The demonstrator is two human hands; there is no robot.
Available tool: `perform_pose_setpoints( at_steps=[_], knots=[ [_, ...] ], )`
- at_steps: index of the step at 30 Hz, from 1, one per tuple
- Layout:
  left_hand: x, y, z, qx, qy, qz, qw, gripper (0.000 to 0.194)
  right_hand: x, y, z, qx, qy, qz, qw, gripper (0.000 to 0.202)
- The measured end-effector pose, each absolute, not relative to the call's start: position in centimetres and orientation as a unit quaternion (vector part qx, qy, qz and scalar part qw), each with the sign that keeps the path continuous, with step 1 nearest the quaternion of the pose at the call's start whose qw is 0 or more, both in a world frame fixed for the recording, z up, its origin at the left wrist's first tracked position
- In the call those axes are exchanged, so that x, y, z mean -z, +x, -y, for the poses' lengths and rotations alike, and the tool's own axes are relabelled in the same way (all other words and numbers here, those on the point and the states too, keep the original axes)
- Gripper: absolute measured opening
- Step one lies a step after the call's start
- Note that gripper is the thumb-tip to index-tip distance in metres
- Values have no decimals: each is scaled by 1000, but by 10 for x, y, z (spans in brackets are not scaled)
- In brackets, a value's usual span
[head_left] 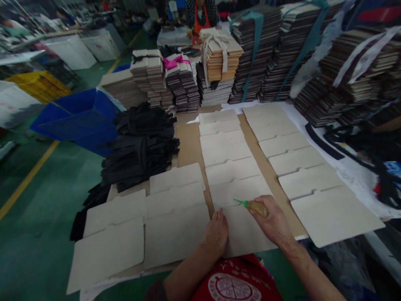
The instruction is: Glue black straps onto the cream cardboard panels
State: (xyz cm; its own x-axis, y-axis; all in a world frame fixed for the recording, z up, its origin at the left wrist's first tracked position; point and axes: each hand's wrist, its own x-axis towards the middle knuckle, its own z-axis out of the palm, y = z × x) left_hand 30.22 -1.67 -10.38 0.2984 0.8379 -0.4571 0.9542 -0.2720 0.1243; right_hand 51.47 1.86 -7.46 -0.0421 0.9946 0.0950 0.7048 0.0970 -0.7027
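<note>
Red apron (234,284) is showing nearest. My R hand (275,221) is gripping squeeze bottle (258,208), fingers wrapped; long axis running approx. L-R, green tip (240,202) pointing L over mid. card (225,193). My L hand (216,232), unclenched, is resting near-side of tip.

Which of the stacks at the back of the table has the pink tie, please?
The dark-edged stack just left of the yellowish stack; its tie is bright pink, the yellowish one's whitish.
</note>
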Motion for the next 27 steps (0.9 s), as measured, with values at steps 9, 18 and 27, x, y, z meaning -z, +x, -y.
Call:
perform_pose_setpoints(
  at_steps=[9, 18, 27],
  knots=[
    [109, 300, 18, 130, 800, -557, 183, 43, 77, 471, -16, -236, -557, 758, 244, 13],
    [119, 298, 19, 116, 813, -547, 164, 37, 73, 462, -23, -167, -567, 789, 170, 22],
    [113, 296, 21, 108, 816, -546, 155, 38, 72, 471, -22, -189, -562, 789, 161, 8]
  ],
)
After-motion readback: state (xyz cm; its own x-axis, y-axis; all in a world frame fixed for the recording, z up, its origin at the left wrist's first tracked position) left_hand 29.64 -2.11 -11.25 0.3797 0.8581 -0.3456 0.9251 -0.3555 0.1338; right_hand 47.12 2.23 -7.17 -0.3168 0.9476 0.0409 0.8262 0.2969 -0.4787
